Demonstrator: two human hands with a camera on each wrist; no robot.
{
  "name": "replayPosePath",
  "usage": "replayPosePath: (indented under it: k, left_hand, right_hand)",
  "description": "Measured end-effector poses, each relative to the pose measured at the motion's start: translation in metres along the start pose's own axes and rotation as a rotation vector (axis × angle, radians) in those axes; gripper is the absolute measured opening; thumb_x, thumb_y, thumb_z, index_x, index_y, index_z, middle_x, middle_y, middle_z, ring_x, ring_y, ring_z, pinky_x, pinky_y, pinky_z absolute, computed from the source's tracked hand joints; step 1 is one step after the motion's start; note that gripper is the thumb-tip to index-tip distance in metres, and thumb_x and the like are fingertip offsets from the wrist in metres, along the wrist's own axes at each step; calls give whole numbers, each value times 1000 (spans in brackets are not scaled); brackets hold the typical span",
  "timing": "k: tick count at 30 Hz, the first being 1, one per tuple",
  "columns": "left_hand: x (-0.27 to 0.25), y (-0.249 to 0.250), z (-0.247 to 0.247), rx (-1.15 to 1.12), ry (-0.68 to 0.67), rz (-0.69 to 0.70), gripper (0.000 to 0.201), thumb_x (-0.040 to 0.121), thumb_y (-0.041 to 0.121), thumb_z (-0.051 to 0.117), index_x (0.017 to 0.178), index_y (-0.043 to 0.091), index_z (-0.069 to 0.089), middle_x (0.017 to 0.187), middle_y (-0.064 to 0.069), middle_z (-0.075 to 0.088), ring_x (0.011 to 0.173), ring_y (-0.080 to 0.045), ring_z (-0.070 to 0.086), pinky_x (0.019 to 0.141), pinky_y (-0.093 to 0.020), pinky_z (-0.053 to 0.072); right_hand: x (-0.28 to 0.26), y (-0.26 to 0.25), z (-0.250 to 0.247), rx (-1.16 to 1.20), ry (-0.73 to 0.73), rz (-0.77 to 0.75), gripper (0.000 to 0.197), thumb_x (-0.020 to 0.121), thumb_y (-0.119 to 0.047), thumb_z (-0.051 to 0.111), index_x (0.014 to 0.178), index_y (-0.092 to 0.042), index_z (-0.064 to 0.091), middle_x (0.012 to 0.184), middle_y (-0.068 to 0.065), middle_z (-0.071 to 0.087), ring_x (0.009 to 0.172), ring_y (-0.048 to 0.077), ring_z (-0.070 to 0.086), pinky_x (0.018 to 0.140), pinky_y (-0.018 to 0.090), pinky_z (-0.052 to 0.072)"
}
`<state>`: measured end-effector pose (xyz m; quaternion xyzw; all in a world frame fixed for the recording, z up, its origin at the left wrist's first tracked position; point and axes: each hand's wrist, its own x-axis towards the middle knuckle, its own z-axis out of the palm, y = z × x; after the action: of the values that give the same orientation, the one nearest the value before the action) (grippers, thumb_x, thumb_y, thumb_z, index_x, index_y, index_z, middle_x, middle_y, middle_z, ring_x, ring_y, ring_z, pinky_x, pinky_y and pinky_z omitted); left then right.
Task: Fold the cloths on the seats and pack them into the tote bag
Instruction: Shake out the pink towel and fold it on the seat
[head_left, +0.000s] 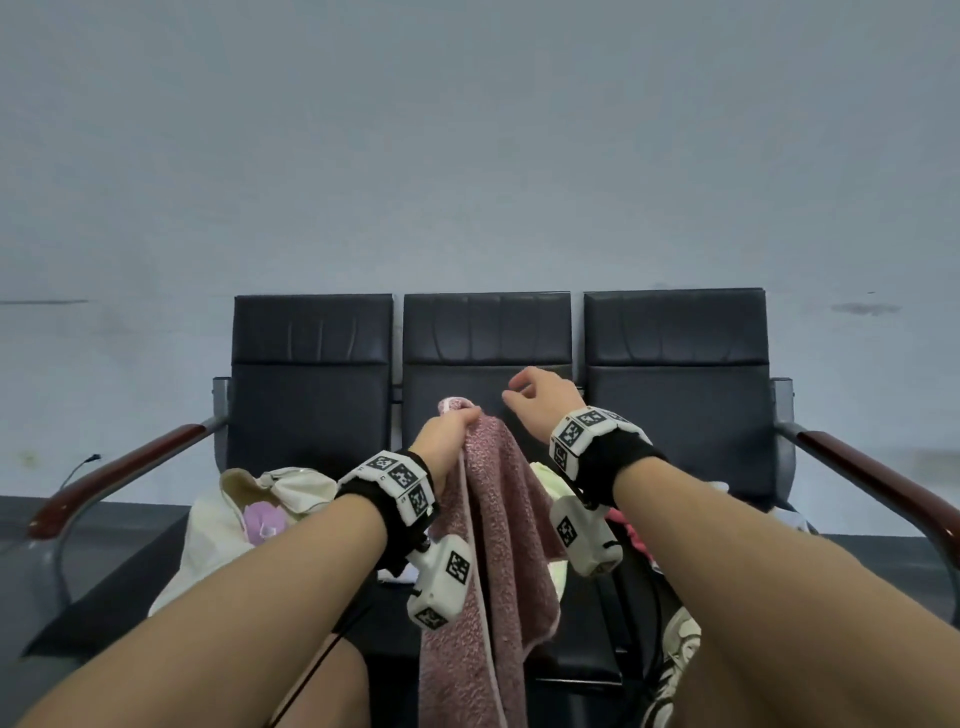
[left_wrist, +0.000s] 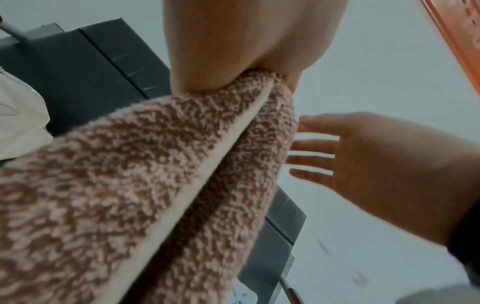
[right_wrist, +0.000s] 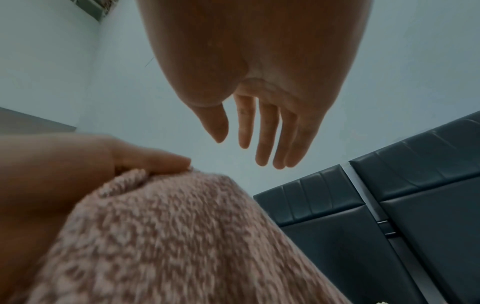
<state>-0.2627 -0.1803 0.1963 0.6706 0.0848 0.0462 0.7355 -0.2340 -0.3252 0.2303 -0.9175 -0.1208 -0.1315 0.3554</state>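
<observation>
One pink towel (head_left: 493, 519) hangs from the left hand (head_left: 441, 441), pinched at its top; right hand (head_left: 540, 405) loose and holding nothing beside the towel, before three black seats (head_left: 675, 395), one tote bag (head_left: 223, 525) left of the towel.

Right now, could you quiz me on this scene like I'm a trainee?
1. True or false: the right hand grips the pink towel.
2. Which seat holds the tote bag: A left, B middle, C right?
3. Fill in: the left hand holds the towel by its ____ end.

Key: 1 false, its fingers hang free beside the towel. 2 A. 3 top; the rest hangs down before the middle seat.
</observation>
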Motion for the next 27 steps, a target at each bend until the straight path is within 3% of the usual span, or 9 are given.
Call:
replayPosePath:
  k: [5,10,12,14,16,19,21,24,27]
  left_hand:
    - [-8,28,-3,-167,-4,35,23,99,14,54,76,12,59,55,-2,64,55,-16,60,66,-31,48]
    - [-12,56,-2,-232,-69,163,13,100,12,52,91,20,56,71,-6,63,58,-15,61,60,-30,49]
    - [-12,66,-1,-288,-118,190,14,100,12,52,90,21,57,75,-6,65,67,-19,62,71,-34,52]
    - [-13,74,2,-328,-143,215,14,98,12,52,89,20,58,85,-9,64,76,-22,62,82,-41,51]
    - [-16,80,5,-365,-178,205,18,98,13,52,83,17,61,85,-11,66,76,-24,65,81,-41,53]
    - [-21,86,7,-422,-225,200,40,100,17,48,68,16,72,79,-10,72,77,-25,69,87,-42,53]
    - [-23,88,6,-430,-247,191,33,100,21,48,83,10,75,88,-12,74,86,-27,70,94,-43,51]
    - [-24,86,0,-435,-233,160,24,99,24,50,98,7,68,96,-14,73,87,-27,71,92,-43,52]
    - [-18,79,-2,-426,-239,155,21,99,24,50,109,9,63,99,-15,72,86,-28,71,85,-42,54]
  right_hand:
    - [5,6,3,13,-96,114,20,88,-26,57,93,-16,73,98,7,73,95,23,66,77,27,48]
    - [-3,6,3,49,-208,215,32,81,-38,59,96,-15,74,93,3,71,83,19,65,68,25,48]
    - [-2,7,6,116,-222,240,48,72,-44,55,102,-12,72,97,7,69,94,27,67,81,33,53]
    - [-3,5,7,178,-257,268,59,79,-42,52,125,-7,63,114,13,65,110,33,62,91,33,50]
    - [-7,-1,4,246,-297,288,61,89,-41,49,140,-7,49,111,10,61,98,28,61,76,26,44]
    - [-11,-2,2,371,-297,333,84,67,-53,56,141,-14,46,96,1,53,67,14,46,54,24,32]
    - [-12,0,-1,444,-326,374,88,63,-53,62,142,-17,43,108,3,59,81,21,56,54,25,35]
    - [-13,-1,-9,538,-407,413,65,94,-46,53,146,-13,33,141,14,51,126,31,50,54,24,33]
    - [-17,2,-15,651,-429,469,68,99,-50,42,150,-8,27,146,17,46,133,32,44,57,26,35]
